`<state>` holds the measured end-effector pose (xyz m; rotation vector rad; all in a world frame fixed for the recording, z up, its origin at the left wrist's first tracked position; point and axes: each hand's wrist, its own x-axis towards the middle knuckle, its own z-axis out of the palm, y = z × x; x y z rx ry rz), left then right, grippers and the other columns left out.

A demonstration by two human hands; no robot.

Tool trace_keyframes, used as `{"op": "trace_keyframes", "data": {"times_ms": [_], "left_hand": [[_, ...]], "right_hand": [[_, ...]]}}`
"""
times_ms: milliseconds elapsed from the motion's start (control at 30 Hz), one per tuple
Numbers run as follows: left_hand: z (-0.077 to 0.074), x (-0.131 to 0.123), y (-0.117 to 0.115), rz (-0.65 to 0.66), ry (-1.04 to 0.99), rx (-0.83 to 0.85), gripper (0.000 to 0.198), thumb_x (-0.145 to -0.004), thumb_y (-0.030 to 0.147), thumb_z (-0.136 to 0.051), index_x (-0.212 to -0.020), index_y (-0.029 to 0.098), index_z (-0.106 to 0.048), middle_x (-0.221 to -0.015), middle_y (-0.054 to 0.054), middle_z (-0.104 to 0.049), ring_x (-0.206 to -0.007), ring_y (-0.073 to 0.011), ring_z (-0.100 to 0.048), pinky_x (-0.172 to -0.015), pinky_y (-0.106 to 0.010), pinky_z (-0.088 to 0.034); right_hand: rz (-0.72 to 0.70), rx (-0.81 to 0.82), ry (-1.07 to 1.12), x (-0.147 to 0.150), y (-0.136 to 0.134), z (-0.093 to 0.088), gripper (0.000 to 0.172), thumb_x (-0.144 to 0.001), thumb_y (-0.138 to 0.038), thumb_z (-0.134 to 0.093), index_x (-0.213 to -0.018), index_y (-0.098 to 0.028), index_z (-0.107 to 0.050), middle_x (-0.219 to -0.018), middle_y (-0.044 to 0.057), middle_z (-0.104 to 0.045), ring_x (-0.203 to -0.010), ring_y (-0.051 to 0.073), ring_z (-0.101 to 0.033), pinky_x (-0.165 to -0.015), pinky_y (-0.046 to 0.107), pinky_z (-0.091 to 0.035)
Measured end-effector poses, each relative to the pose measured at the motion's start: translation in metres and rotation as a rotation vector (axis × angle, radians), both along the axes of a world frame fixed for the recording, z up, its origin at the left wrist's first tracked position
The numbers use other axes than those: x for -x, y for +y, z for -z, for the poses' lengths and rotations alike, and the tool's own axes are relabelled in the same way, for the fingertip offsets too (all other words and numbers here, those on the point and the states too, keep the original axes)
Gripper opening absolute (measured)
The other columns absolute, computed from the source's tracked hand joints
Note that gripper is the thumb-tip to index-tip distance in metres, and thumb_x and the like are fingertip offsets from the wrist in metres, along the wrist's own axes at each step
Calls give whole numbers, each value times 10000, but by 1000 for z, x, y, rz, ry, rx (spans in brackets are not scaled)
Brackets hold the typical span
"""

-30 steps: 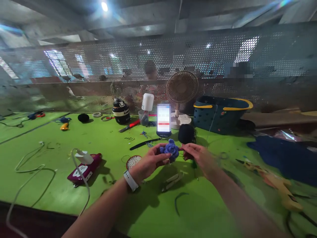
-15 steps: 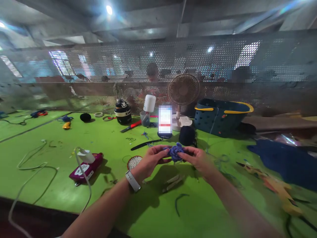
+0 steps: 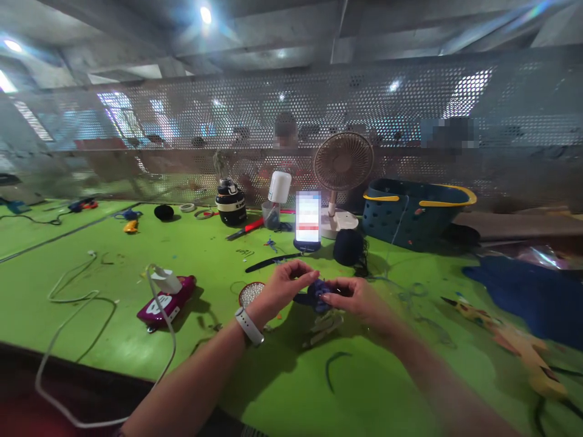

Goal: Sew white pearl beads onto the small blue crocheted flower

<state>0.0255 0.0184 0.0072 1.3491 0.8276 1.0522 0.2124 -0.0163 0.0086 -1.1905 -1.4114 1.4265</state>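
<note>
A small purple-blue crocheted piece (image 3: 320,296) is pinched between the thumb and fingers of my right hand (image 3: 359,298), over the green table. My left hand (image 3: 291,284), with a white watch at the wrist, is just left of and above the piece. Its thumb and forefinger are pressed together near the top of it; whatever they may hold is too small to make out. Below the piece lie pale clips (image 3: 322,328). A dish of white beads (image 3: 252,294) stands behind my left wrist.
Behind are a phone on a stand (image 3: 308,220), a fan (image 3: 344,161), dark yarn (image 3: 348,247) and a blue basket (image 3: 410,215). A purple power bank (image 3: 167,303) with a cable lies left; a giraffe-patterned item (image 3: 514,340) lies right. A dark strand (image 3: 330,371) lies in front.
My left fingers have come off the side of the crocheted piece and are now above its left edge. The piece is lower and turned in my right hand. The view has shifted slightly.
</note>
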Motion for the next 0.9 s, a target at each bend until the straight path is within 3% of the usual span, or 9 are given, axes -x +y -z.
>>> {"op": "trace_keyframes", "data": {"times_ms": [133, 200, 300, 467, 667, 767, 900], "left_hand": [[-4, 3, -1, 164, -34, 12, 399, -670, 344, -809, -993, 168, -656, -897, -43, -665, -807, -150, -598, -734, -284, -456], [-5, 3, -1, 166, 21, 6, 357, -644, 358, -822, -884, 143, -668, -828, -41, -655, -751, -146, -586, -705, -286, -454], [-4, 3, 0, 86, 53, -50, 301, -723, 411, -752, -745, 132, -642, -714, -16, -615, -656, -111, -538, -651, -261, -428], [-2, 7, 2, 219, 21, -39, 354, -669, 317, -811, -929, 149, -639, -916, -64, -655, -841, -158, -599, -745, -286, -456], [-3, 4, 0, 113, 135, -57, 271, -694, 366, -772, -756, 128, -657, -719, -21, -627, -661, -123, -544, -650, -268, -409], [-1, 0, 0, 69, 67, -32, 286, -724, 395, -739, -676, 132, -637, -646, 3, -586, -621, -110, -505, -621, -252, -381], [4, 2, 6, -31, -116, 4, 273, -774, 414, -700, -796, 144, -669, -794, -33, -657, -754, -139, -574, -740, -266, -428]], "right_hand": [[11, 8, 23, 0, 0, -1, 291, -640, -334, -807, -869, -166, -741, -820, 35, -729, -707, 145, -638, -701, 292, -481], [1, 26, 33, 0, 0, 0, 294, -627, -317, -814, -866, -162, -740, -815, 35, -728, -694, 142, -635, -683, 284, -476], [-26, 33, 58, 2, -2, 0, 283, -640, -304, -800, -875, -160, -737, -813, 36, -727, -694, 143, -637, -682, 280, -474], [30, 37, 79, 1, -2, -5, 274, -614, -315, -802, -822, -151, -731, -772, 37, -717, -665, 146, -632, -661, 288, -481], [-29, 33, 35, 1, -4, -2, 286, -645, -306, -797, -882, -161, -731, -822, 43, -731, -697, 152, -647, -665, 284, -480], [-57, 1, 20, 3, -6, -1, 274, -670, -309, -785, -902, -172, -735, -849, 41, -734, -741, 167, -657, -713, 304, -489], [-13, -57, 25, 0, -2, -3, 267, -665, -318, -795, -886, -177, -744, -865, 40, -737, -768, 172, -655, -753, 315, -490]]}}
